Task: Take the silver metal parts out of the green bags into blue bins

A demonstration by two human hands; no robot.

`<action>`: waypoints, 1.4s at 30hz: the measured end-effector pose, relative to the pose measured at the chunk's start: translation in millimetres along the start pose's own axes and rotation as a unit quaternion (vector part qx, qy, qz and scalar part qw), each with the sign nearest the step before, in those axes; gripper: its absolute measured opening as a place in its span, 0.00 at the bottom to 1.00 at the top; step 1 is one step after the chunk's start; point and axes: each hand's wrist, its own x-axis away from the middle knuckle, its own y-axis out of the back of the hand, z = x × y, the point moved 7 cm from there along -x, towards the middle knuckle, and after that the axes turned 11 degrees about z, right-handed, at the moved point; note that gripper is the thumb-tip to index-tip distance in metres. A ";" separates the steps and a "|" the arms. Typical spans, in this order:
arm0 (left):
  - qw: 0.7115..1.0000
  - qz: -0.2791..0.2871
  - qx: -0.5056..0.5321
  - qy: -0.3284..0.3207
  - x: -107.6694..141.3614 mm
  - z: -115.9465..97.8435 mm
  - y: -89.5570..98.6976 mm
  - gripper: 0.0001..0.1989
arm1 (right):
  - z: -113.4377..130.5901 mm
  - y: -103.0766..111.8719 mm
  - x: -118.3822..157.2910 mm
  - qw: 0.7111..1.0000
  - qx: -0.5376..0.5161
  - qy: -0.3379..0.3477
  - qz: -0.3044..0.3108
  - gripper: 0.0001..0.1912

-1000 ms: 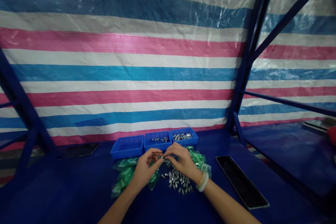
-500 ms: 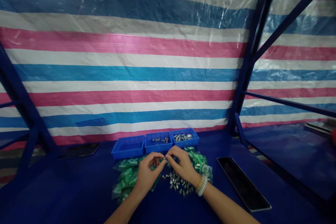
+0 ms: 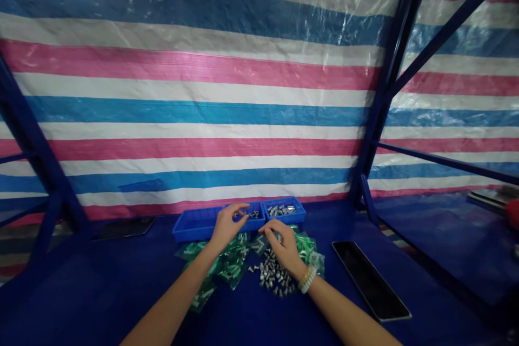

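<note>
Well, nearest in, toward the person's side of the middle tray (image 3: 254, 225) and a little to its right, a loose heap (image 3: 275, 275) of small metal pieces lies on the counter (image 3: 235, 321). Green packets (image 3: 234, 269) spread just in front of that tray and to its left; more packets (image 3: 307, 248) lie to its right, partly behind the right wrist. A dark phone (image 3: 371, 281) lies well off to the right of the tray.

The right hand (image 3: 285, 248) hangs beside the heap, its curled fingers just before the tray's near right corner; thumb and forefinger come close together, and I cannot tell whether anything is pinched there.

Farther out, the left hand (image 3: 226, 225) is the nearer one to the tray's contents, overlapping its left part. Its thumb and forefinger stand apart, and no held piece can be made out. From those fingertips, the metal parts (image 3: 254, 214) inside the middle tray lie just to the right, low within its walls. They seem to point every which way, too small for me to read one long axis.

Right beside that tray sits another tray (image 3: 288, 220) with fuller contents; behind it all hangs a striped sheet (image 3: 203, 70).
</note>
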 end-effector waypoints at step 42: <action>0.979 0.050 0.185 -0.061 50.4 -27.8 -17.0 0.05 | 29.0 -6.4 -1.1 0.991 0.046 0.098 0.080 0.03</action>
